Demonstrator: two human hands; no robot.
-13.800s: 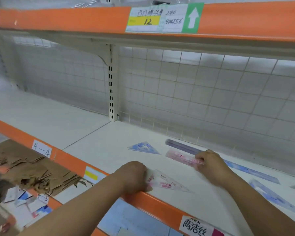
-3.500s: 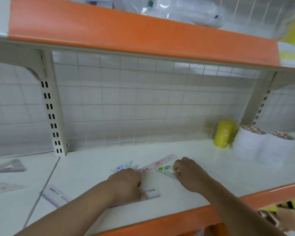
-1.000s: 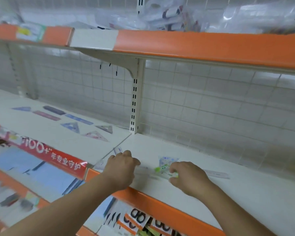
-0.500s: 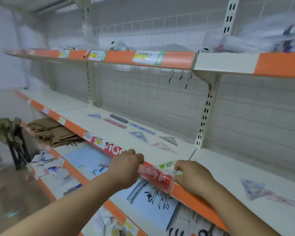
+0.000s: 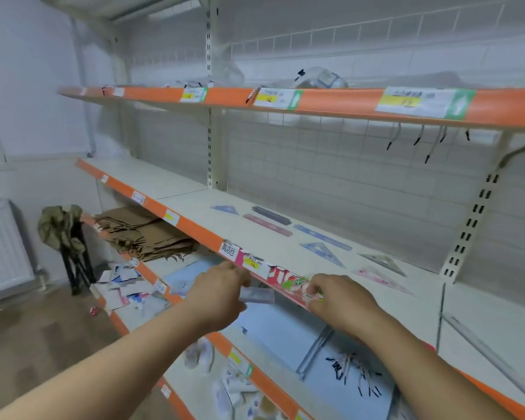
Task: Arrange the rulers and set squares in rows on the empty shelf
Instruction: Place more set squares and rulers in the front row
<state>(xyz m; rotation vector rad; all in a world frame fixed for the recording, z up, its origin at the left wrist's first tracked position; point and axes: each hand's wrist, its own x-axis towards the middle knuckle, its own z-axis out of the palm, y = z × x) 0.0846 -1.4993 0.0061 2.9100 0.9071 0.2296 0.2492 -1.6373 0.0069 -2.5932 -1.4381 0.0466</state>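
Brown bags [image 5: 143, 234] lie below the shelf [image 5: 194, 204]. Before its orange edge [image 5: 200, 234] the left hand [image 5: 219, 295] pinches a clear ruler [image 5: 256, 295], the right hand [image 5: 343, 301] a green packet [image 5: 299, 283].

Flat on the white shelf [image 5: 191, 201], behind its orange edge [image 5: 201, 235]: small blue set square [image 5: 225, 209], dark ruler [image 5: 271, 215], pink ruler [image 5: 267, 225], blue ruler [image 5: 322, 237], larger blue set square [image 5: 322, 253], grey set square [image 5: 383, 261], pink set square [image 5: 380, 279]. Just before that edge, a clear ruler [image 5: 257, 295] and a green-printed piece [image 5: 298, 284] are held in the air.
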